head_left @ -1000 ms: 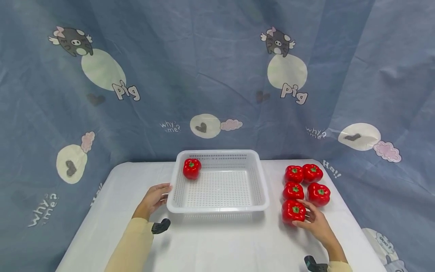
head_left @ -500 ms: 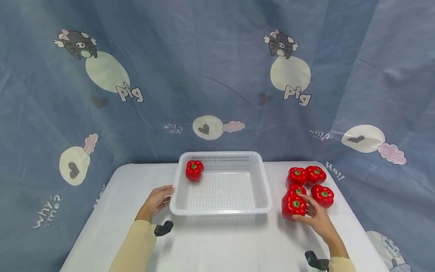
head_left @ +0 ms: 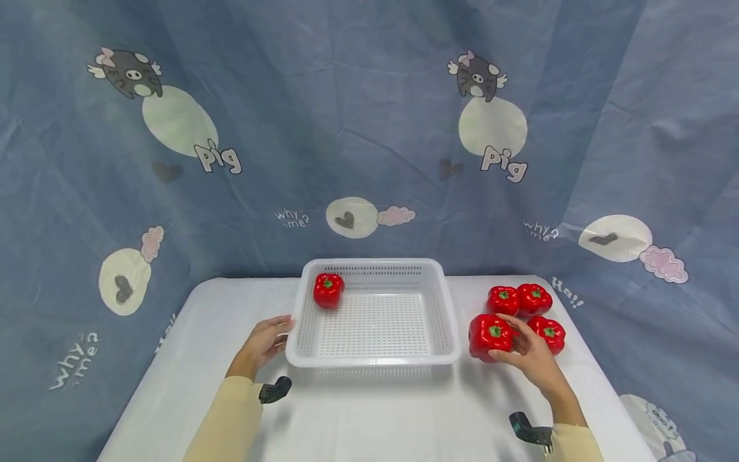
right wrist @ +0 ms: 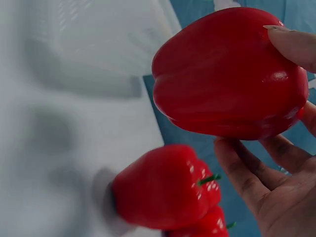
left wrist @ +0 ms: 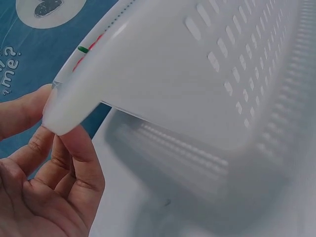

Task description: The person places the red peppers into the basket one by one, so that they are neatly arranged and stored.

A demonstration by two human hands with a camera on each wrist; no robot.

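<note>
My right hand (head_left: 531,356) holds a red bell pepper (head_left: 489,337) by its side, thumb against fingers. In the right wrist view this pepper (right wrist: 227,74) is raised off the table, and other peppers (right wrist: 165,190) lie beyond it. Three more red bell peppers show behind and beside the hand, one of them (head_left: 503,300) at the back. Another, seen earlier, is hidden by the held one. My left hand (head_left: 264,343) pinches the left rim of a white plastic basket (head_left: 375,360). One red bell pepper (head_left: 328,290) stands in the basket's back left corner.
The basket rests on a white-covered table (head_left: 369,417), left of the peppers. A blue printed curtain (head_left: 369,128) hangs behind the table and down its sides. Dark wrist camera mounts (head_left: 276,389) stick out from both sleeves.
The right hand has lifted its bell pepper off the table and moved it slightly up and left, covering the pepper behind. The left hand stays on the basket rim.
</note>
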